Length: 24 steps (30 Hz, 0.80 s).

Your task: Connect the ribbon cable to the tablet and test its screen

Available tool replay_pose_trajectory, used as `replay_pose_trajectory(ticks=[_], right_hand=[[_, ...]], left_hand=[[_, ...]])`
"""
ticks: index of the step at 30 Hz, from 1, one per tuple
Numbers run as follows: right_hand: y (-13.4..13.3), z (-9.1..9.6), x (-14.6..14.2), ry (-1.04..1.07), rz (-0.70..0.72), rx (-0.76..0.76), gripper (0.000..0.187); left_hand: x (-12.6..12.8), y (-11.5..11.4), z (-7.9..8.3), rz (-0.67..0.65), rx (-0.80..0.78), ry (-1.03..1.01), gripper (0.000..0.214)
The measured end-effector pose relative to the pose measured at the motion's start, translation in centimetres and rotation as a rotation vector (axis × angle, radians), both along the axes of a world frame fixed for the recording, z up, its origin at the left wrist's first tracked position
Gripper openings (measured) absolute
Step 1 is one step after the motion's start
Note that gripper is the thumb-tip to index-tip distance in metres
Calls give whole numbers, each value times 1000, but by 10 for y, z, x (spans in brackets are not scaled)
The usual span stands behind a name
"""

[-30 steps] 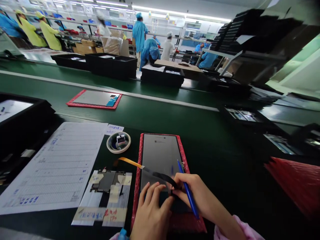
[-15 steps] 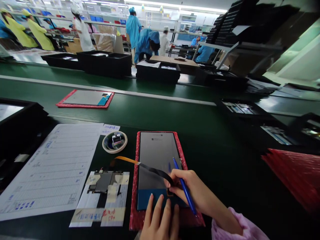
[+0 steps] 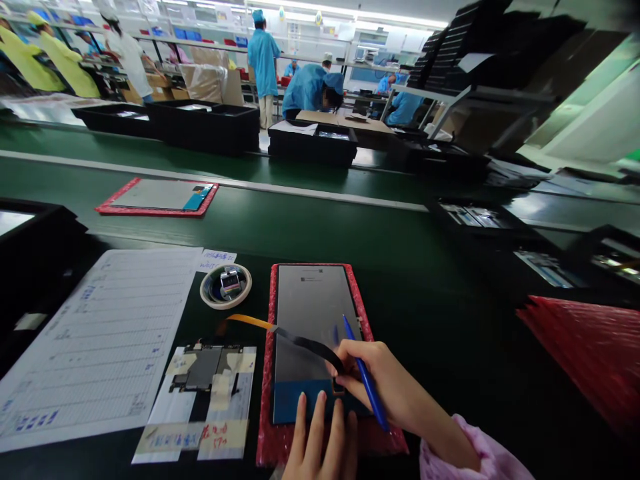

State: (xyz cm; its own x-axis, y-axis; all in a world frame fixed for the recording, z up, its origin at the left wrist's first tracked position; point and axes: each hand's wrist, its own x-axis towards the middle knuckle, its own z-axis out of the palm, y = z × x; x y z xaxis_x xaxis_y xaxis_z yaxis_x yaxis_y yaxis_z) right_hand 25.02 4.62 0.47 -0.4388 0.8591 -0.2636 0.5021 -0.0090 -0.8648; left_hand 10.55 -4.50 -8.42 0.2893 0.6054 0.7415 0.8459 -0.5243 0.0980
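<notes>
Far left of the hands, I'm seeing a black tray (image 3: 35,247) sitting at the edge of the green conveyor belt (image 3: 300,220), and beyond it people in yellow gowns (image 3: 60,67) are standing at a distant bench. Nearer the left hand, a ruled paper form (image 3: 95,347) is lying flat, with a small handwritten note (image 3: 215,260) at its top corner. Just right of that note, a tape roll (image 3: 225,287) is lying on its side with a tally counter (image 3: 230,281) sitting inside it. Directly left of the hands, a circuit board (image 3: 200,370) is taped down onto a paper slip (image 3: 223,440). Ahead across the belt, a second display panel (image 3: 155,195) is resting on a red foam pad (image 3: 107,208), and a person in a blue gown (image 3: 263,67) is standing farther off. Under both hands, a phone display panel (image 3: 315,320) is lying on another red foam pad (image 3: 265,427), its near end showing a blue band. My left hand (image 3: 320,443) is holding nothing, its fingers spread narrowly and reaching up to that band. A black ribbon cable (image 3: 310,347) with an orange tip (image 3: 247,322) is crossing the panel's left edge, and its end is meeting my right hand (image 3: 380,380), which is gripping a blue pen (image 3: 367,383); I can't tell whether it is pinching the ribbon too. A pink sleeve (image 3: 475,453) is covering that wrist, and a red bubble-wrap bag (image 3: 585,353) is lying well right of the hands.
</notes>
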Motion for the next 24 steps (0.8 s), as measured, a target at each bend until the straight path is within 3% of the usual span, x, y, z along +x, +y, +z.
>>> replay_pose_trajectory(ticks=[6,17,24], right_hand=[[1,-1,2,-9,34,24,9],[3,7,3,34,126,37,12],[3,4,2,22,98,68,13]], left_hand=[[-5,-4,4,-8,-60,158,27],[-15,-3,3,-43,-29,274,27],[-18,4,17,-49,-135,249,40]])
